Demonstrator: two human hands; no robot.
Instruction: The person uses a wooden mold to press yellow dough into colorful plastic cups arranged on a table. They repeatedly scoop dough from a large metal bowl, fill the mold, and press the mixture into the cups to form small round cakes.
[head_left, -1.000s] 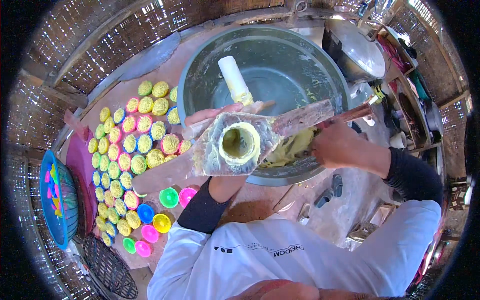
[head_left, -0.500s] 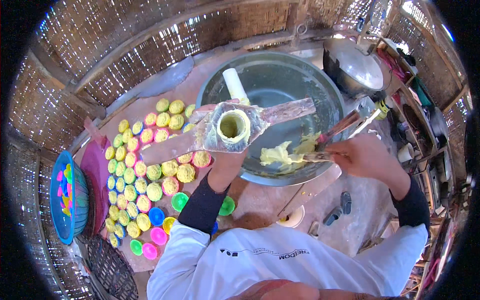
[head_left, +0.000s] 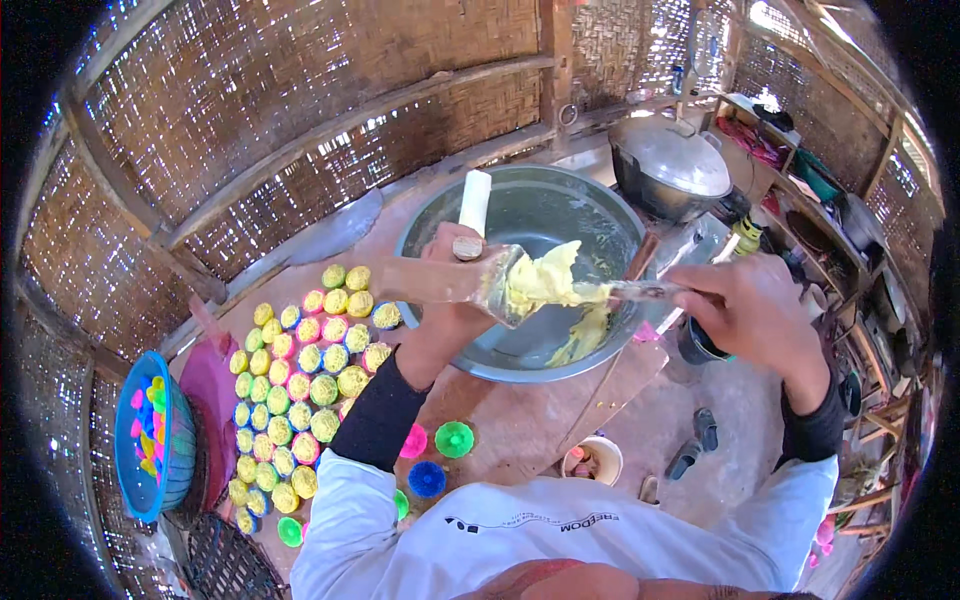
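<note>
My left hand (head_left: 452, 322) grips a wooden dough press (head_left: 425, 279) above the large grey basin (head_left: 415, 230). A white cylinder (head_left: 476, 200) stands up beside this hand. Closed round the handle of a dough-smeared flat spatula (head_left: 640, 290), my right hand (head_left: 745, 312) is right of the press. A lump of pale yellow dough (head_left: 543, 278) lies on the spatula's tip and against the press's mouth, which it covers. More dough (head_left: 583, 335) sticks to the basin's inner wall. A wooden stick (head_left: 642, 256) leans at the basin's right rim.
Several small colourful cups topped with yellow dough strands (head_left: 324, 390) cover the floor at left. Bare cups, one green (head_left: 454, 440) and one blue (head_left: 427, 479), sit nearer me. A blue tub (head_left: 185, 450) stands far left, a lidded pot (head_left: 670, 165) behind right, a white bucket (head_left: 612, 460) near my front.
The press has tipped, so its round mouth faces right instead of up. My right hand has lifted dough from the basin to that mouth. The view has shifted slightly.
</note>
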